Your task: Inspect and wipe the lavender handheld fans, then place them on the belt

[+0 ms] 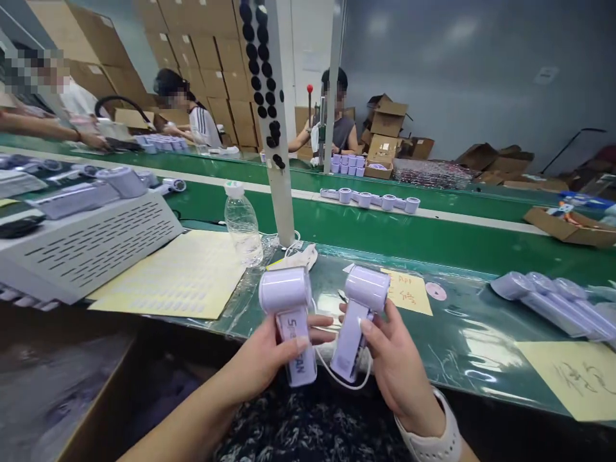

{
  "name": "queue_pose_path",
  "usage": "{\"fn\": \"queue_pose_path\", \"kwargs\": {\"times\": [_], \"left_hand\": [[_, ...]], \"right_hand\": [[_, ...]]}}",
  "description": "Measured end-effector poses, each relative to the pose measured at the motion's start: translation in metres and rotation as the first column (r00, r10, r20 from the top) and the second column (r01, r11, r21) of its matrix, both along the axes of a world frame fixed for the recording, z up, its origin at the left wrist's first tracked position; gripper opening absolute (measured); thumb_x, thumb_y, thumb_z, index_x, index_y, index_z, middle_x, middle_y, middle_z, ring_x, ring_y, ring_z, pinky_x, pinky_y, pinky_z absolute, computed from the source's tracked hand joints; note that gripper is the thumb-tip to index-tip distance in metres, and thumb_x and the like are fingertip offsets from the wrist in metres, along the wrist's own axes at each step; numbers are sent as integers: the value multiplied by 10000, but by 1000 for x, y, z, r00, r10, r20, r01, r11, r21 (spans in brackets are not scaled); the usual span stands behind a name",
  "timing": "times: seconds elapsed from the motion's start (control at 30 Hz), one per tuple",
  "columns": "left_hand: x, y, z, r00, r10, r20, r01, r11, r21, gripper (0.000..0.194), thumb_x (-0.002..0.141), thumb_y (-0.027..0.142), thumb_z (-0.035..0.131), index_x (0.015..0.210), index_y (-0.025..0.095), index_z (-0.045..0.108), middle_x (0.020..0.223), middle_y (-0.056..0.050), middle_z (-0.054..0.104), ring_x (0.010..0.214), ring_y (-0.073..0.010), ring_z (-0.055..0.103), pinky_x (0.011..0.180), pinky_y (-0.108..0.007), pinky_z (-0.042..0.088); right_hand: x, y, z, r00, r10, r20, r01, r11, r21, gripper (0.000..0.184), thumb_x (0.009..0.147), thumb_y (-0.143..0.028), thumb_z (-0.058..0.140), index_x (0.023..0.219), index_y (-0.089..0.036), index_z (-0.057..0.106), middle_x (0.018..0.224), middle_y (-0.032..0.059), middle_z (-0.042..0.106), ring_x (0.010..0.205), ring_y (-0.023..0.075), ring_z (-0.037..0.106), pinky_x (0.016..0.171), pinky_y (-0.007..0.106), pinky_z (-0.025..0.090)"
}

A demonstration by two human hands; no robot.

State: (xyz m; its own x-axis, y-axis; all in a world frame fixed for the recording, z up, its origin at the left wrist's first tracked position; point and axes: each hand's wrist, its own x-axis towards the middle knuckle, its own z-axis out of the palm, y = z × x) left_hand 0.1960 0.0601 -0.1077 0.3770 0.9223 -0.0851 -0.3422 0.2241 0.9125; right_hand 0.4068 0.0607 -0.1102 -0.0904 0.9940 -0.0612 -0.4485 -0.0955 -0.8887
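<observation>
My left hand (276, 346) grips a lilac handheld fan (285, 292) by its handle, with dark lettering facing up. A second lilac handheld fan (366, 289) is in my right hand (392, 346), thumb on the side of its handle, where a dark strip shows. Both fans tilt over the table's front edge, a small gap between them. A white cable (353, 387) loops below and between the two fans. On my right wrist sits a white watch (436, 436).
A water bottle (243, 228) stands on a yellow sticker sheet (192, 273) beside a grey slotted machine (115, 237). More fans (553, 308) lie at right near a yellow note (572, 375). A conveyor (452, 240) runs behind; several people work beyond it. A white post (279, 160) rises ahead.
</observation>
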Motion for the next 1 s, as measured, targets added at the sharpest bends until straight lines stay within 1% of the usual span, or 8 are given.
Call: {"fn": "queue_pose_path", "kwargs": {"times": [0.17,0.27,0.47,0.53,0.63,0.77,0.9,1.0], "left_hand": [[-10,-5,9,987,62,149,-63,998,5,469,880,356,748,1318,245,623,1390,-142,649,1259,-342,626,1021,-491,513],[-4,-5,4,977,106,186,-109,994,3,461,742,313,886,1163,227,721,1121,-75,753,1034,-243,705,913,-347,552],[10,2,-14,918,116,380,-63,987,-150,602,735,703,726,1036,184,778,920,-56,771,839,-174,701,817,-271,566],[9,4,-19,896,62,439,2,990,-144,616,711,730,723,940,162,783,910,-64,771,835,-183,711,831,-280,572],[2,5,-25,873,53,485,15,991,-134,669,665,795,706,795,141,755,908,-100,769,800,-222,722,811,-337,587],[-5,7,-22,854,155,498,-92,985,-147,667,669,823,676,736,160,712,918,-106,765,814,-243,729,762,-338,590],[-12,12,-8,839,233,492,-197,972,-124,680,686,827,669,755,152,715,903,-101,757,848,-261,735,801,-360,599],[-17,17,1,828,286,483,-272,957,-100,731,631,845,703,858,151,746,944,-113,762,970,-324,730,901,-432,589]], "right_hand": [[-5,7,6,988,137,76,-139,990,28,772,845,-441,862,1445,-248,416,1192,126,735,1067,309,707,887,421,579],[-12,11,10,984,155,93,-163,983,84,702,796,-407,902,1345,-251,494,1254,118,707,1067,289,711,896,399,590],[-29,11,4,944,98,316,-153,976,153,608,796,-467,863,1277,-233,574,1196,104,688,1019,277,683,799,365,592],[-26,18,1,838,60,542,-212,952,221,511,863,-487,780,1270,-237,598,1112,81,686,950,259,663,737,350,572],[-9,42,-7,538,-60,841,-268,933,238,258,988,-452,594,1097,-227,657,994,68,662,873,249,634,733,362,538],[5,82,-24,322,-177,930,-138,963,232,170,913,-250,628,784,-214,524,911,118,576,981,346,569,806,444,462],[-7,82,-26,329,-88,940,-291,938,189,215,851,-132,578,730,-236,433,836,80,576,865,289,577,752,388,440],[-13,55,-13,454,184,872,-465,884,56,113,970,-303,498,879,-236,497,697,4,586,590,195,536,566,295,414]]}}
